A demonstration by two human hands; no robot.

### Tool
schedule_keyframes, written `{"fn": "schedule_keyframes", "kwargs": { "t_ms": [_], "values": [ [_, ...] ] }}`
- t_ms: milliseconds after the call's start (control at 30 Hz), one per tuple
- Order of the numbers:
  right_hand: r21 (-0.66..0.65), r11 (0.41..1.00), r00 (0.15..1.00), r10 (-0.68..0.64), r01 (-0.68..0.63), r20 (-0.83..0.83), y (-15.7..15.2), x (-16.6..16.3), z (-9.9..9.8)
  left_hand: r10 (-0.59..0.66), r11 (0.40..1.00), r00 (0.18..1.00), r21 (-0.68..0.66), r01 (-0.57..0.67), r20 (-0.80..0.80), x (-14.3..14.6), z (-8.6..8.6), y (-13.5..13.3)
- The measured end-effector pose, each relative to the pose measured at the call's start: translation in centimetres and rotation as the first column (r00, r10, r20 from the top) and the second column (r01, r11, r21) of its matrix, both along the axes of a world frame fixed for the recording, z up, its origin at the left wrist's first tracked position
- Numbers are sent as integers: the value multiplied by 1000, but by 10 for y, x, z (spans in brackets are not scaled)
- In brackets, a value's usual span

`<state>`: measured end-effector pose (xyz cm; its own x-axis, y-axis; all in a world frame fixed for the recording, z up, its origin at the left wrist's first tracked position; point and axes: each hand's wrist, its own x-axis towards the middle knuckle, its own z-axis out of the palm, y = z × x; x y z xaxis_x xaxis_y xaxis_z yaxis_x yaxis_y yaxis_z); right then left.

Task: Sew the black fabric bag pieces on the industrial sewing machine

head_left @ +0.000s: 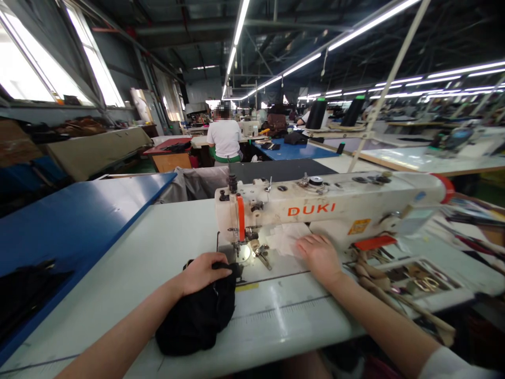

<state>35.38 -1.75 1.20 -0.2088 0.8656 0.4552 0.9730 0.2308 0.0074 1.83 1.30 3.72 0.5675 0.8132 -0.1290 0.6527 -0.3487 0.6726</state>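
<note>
My left hand [205, 272] is closed on a bunched black fabric piece [201, 316], which hangs toward the table's front edge. The upper edge of that fabric lies just left of the needle area of a white sewing machine [339, 205] marked DUKI. Beneath the machine's arm, my right hand [319, 257] lies with fingers stretched over thin white sheets [286, 238], touching their right edge. Whether the sheets are paper or cloth I cannot tell. The lit needle plate [243, 253] and a metal guide [261, 255] sit between my hands.
At right, a tray [422, 279] of small metal parts stands near brown straps [371, 279]. On the left is a blue table [90, 210] with black fabric [31, 295]. A person in a white shirt [224, 138] is ahead. Black thread cones [316, 113] stand behind the machine.
</note>
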Motion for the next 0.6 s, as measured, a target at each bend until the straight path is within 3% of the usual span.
{"fn": "schedule_keyframes", "kwargs": {
  "t_ms": [333,433,600],
  "values": [
    [146,988,898,14,57,-439,-9,-20,2,6,995,990,-103,9,141,-7,1,3],
    [187,978,858,172,-91,-483,-22,-44,3,11,989,985,-146,15,172,-11,6,2],
    [122,903,840,428,-412,-335,-35,-98,-5,-8,993,983,-111,28,183,-19,11,3]
  ]
}}
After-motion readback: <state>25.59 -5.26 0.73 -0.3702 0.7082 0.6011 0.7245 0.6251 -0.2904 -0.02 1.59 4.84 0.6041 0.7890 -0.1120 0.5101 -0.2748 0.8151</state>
